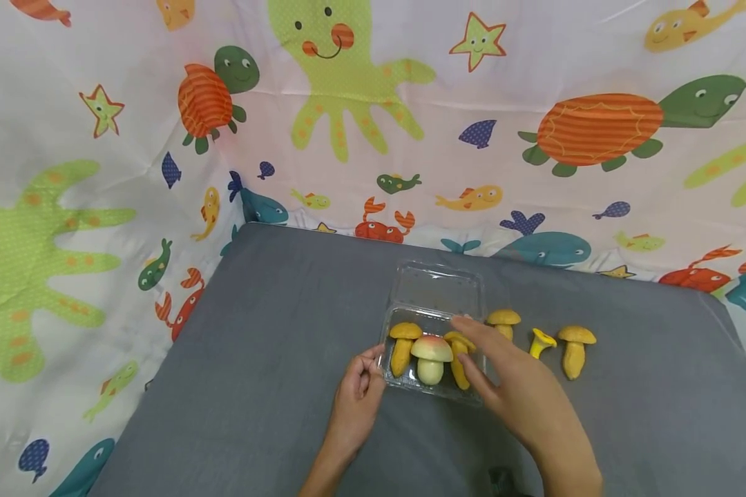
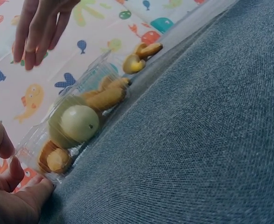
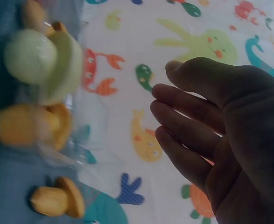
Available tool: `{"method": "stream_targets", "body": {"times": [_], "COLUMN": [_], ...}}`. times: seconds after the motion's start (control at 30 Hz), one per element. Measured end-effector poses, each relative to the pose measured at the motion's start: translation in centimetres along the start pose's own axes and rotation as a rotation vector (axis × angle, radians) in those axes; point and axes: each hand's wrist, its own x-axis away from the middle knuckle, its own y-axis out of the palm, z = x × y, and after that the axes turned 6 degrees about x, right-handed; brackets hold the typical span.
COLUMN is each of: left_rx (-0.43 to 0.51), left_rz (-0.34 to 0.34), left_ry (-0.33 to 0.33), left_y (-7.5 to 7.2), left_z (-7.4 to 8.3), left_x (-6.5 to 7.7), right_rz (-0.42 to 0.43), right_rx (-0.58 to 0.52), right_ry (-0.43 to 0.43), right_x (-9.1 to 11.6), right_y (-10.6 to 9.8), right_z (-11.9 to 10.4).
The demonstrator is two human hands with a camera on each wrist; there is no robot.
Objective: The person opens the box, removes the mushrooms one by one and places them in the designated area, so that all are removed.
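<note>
Two bare hands work closest to the viewer. The left hand [image 1: 359, 390] pinches the left edge of a clear plastic clamshell box [image 1: 432, 315], thumb and fingers set on its side. The right hand [image 1: 525, 390] is held wide, fingers extended and thumb apart, gripping nothing, above the box's right side. Inside the box three toy mushrooms lie in a row, caps away from the person: a tan mushroom [image 1: 400, 346] on the left, a fat pale-green mushroom [image 1: 432, 360] with a pink-topped cap in the middle, and a yellow-brown mushroom [image 1: 460, 364] on the right. The hinged lid [image 1: 438, 286] is folded back on the far side. Right of the box, on the grey table [image 1: 255, 379], lie a brown-capped mushroom [image 1: 503, 318], a yellow chanterelle [image 1: 542, 342] and a stout tan bolete [image 1: 575, 351]. Beyond hangs a white cloth [image 1: 354, 190] printed with sea animals.
</note>
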Motion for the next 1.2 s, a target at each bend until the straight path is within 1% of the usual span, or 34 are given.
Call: {"method": "stream_targets", "body": {"times": [0.2,0.33,0.53,0.77,0.93,1.2], "left_rx": [-0.005,-0.011,-0.016,-0.018,0.001,0.011], "left_rz": [0.009,0.012,0.012,0.015,0.009,-0.01], "left_ry": [-0.002,0.007,0.0,0.005,0.009,0.027], "left_y": [0.0,0.0,0.0,-0.1,0.0,0.0], "left_z": [0.1,0.0,-0.1,-0.1,-0.2,-0.2], "left_x": [0.1,0.0,0.1,0.2,0.2,0.2], "right_rz": [-0.018,-0.048,-0.071,-0.117,-0.137,-0.119], "right_rx": [-0.009,-0.001,-0.015,-0.02,-0.017,-0.024], "right_ry": [-0.037,-0.028,-0.019,0.006,0.029,0.034], "right_x": [0.1,0.1,0.3,0.1,0.1,0.0], "right_y": [2.6,3.9,5.3,5.8,6.1,6.5], "right_z": [0.1,0.3,0.5,0.3,0.3,0.5]}}
